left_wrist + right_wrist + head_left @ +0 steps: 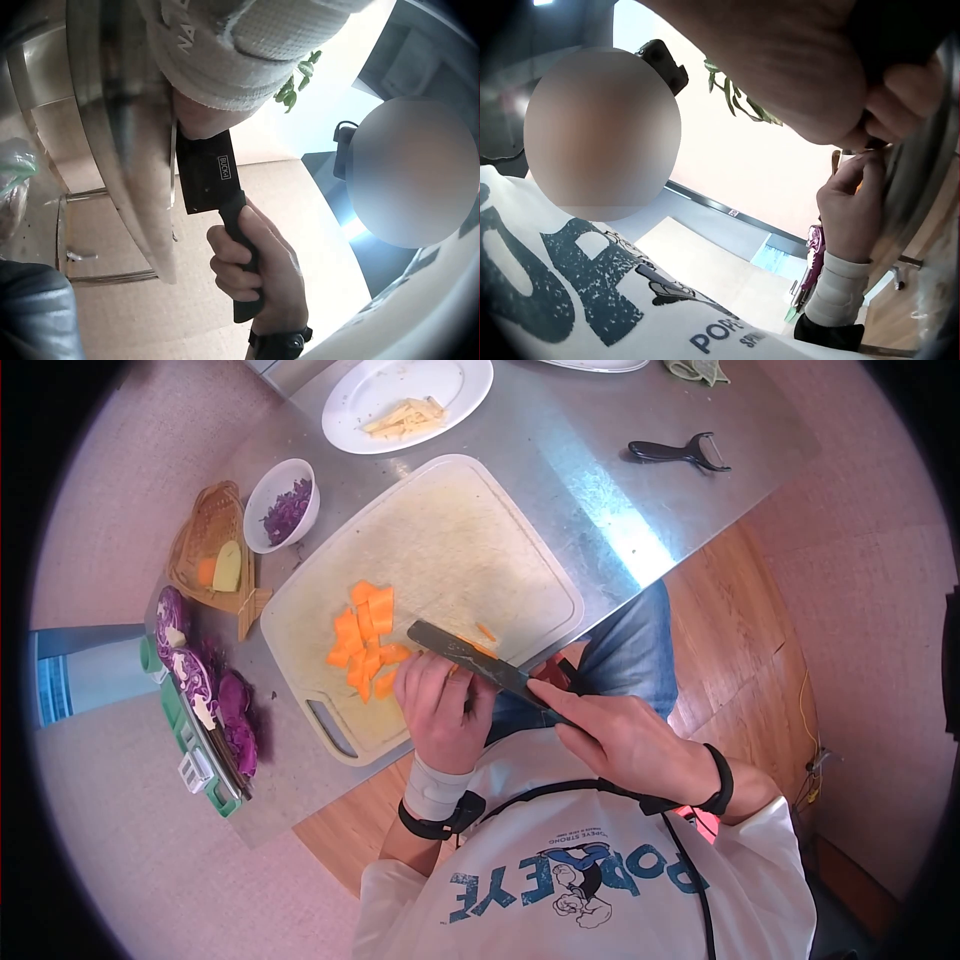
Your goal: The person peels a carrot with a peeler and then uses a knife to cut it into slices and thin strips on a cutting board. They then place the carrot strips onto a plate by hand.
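Note:
My right hand (pixel 630 740) grips the dark handle of a kitchen knife (pixel 465 653), whose wide black blade lies across the near side of the cutting board (pixel 450 510). In the left wrist view the fingers wrap fully round that handle. My left hand (pixel 440 705), wrapped in white at the wrist, is curled right beside the blade. It holds a carrot piece (pixel 860 186), mostly hidden by the fingers and blade. Thin carrot strips (pixel 485 632) lie just past the blade. Flat carrot slices (pixel 375 610) are scattered on the board left of the knife.
Beyond the board stand a white plate (pixel 350 415) of pale strips and a bowl (pixel 255 520) of shredded purple cabbage. A wicker basket (pixel 185 555), cut cabbage (pixel 237 715) and a green slicer (pixel 180 710) are at the left. A peeler (pixel 660 452) lies far right.

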`<state>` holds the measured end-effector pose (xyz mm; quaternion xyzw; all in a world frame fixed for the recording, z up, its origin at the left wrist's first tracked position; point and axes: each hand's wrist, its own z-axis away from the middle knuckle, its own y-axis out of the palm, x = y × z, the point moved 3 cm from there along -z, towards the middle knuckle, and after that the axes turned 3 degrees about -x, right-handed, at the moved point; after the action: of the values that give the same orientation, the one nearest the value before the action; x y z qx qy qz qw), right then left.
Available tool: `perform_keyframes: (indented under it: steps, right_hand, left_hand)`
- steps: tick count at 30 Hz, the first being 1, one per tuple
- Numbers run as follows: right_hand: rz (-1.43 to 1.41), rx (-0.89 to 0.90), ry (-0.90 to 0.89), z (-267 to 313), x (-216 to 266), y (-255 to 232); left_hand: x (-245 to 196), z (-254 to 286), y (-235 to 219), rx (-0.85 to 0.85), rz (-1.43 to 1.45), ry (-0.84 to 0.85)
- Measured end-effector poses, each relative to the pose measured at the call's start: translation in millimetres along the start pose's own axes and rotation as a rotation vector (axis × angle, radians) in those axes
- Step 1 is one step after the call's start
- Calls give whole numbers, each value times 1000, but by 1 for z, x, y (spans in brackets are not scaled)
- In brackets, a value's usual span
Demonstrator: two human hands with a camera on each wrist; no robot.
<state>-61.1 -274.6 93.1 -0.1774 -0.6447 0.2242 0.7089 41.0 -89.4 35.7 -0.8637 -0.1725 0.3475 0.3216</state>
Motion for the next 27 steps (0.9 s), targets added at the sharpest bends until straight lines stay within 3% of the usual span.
perform_keyframes:
  steps: [11,14,19,27]
  right_hand:
    - [-62,23,55,-15,6,-4]
    - [1,113,124,-15,6,-1]
    - [-72,-45,-6,-20,2,2]
    - [-145,-60,8,-13,-6,3]
  left_hand:
    - [0,0,0,-15,6,1]
    - [1,-1,-1,-12,5,-3]
    - [-1,-2,-1,-33,-6,19]
    - [-4,-8,-3,-43,22,12]
